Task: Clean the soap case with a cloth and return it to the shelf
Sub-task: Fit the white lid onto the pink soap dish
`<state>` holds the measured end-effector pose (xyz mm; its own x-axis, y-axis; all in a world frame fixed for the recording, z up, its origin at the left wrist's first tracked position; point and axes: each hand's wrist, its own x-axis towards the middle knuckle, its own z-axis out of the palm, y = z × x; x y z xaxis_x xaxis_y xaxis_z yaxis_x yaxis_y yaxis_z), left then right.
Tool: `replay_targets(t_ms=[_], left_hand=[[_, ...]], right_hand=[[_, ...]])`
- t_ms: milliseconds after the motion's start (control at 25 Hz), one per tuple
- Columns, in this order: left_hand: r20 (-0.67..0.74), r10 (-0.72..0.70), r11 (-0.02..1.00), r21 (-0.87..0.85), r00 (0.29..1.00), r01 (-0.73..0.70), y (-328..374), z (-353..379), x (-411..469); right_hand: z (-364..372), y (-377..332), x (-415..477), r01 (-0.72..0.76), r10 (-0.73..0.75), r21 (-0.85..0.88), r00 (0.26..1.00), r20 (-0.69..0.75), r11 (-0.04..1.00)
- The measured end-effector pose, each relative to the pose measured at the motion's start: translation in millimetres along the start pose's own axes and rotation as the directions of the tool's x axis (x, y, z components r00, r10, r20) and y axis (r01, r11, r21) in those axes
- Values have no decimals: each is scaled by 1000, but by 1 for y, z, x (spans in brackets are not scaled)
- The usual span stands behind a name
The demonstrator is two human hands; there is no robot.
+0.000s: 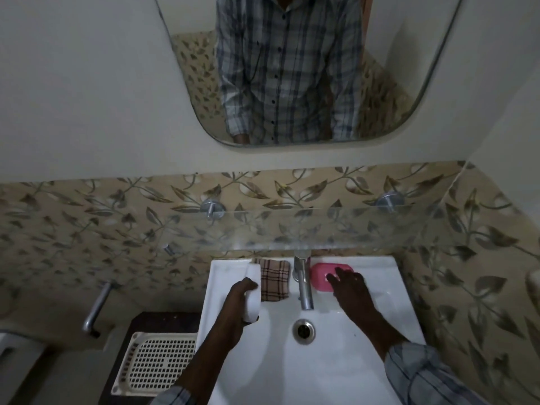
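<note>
White soap case [253, 290] is held in the left hand [238, 301], left of the tap [304, 285], over the sink's left rim. Fingers are curled round its lower half, and its upper end sticks out toward the wall. The case is held lengthwise and looks slightly blurred.

Checked cloth [274, 280] is laid flat on the sink [388, 290] ledge, between the case and the tap, just beside both. The cloth is not gripped by either hand.

Pink bar [318, 277] is seen on the ledge just right of the tap. Right hand [349, 287] is spread wide over the bar's right part, fingers straight and fanned, with nothing held. Whether the fingertips actually touch the bar cannot be told.

Drain [304, 331] is located directly below the tap spout, in the basin between the two forearms.

Glass shelf [292, 229] is mounted above the tap on round metal brackets [211, 207], against leaf-patterned tiles. No item is seen on it. Mirror [409, 68] is hung higher above the tap, and a checked shirt is reflected in it.

Cream plastic basket [157, 363] is placed well left of and below the tap, on a dark surface beside the sink. Metal bar [96, 308] is fixed to the wall further left of the tap.
</note>
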<state>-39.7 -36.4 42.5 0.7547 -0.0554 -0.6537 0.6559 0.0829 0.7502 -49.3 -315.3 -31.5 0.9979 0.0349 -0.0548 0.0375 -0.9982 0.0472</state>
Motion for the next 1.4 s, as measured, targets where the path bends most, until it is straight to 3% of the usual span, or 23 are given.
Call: replay_targets(t_ms=[120,280,400,480,560,600,680,960,1400], left_hand=[[63,19,997,-70,998,-14,-3,-1,0],[97,12,993,-122,995,0,-4,2,0],[141,30,994,-113,989,-14,-3,5,-7],[204,81,989,-136,976,-54,-5,4,-11],[255,117,990,-107,960,-92,-7,3,-14],[276,125,991,-72,953,-109,-8,2,-16],[323,135,991,-25,937,-134,-9,4,-20],[385,181,983,-54,905,-173,-18,16,-31],[398,187,982,-109,898,-156,-15,15,-31]], right_hand=[[8,12,9,-75,74,-2,977,201,997],[-5,23,11,-65,60,16,976,210,998],[-19,19,-15,-320,281,251,943,179,913],[-32,9,-38,-381,346,587,921,176,714],[-48,-6,-61,-313,328,879,924,195,360],[-57,-17,-72,-287,304,930,929,212,229],[-71,-42,-84,-271,210,959,945,249,85],[-89,-99,-82,-269,51,963,962,268,8],[-83,-109,-75,-273,77,962,959,272,-3]])
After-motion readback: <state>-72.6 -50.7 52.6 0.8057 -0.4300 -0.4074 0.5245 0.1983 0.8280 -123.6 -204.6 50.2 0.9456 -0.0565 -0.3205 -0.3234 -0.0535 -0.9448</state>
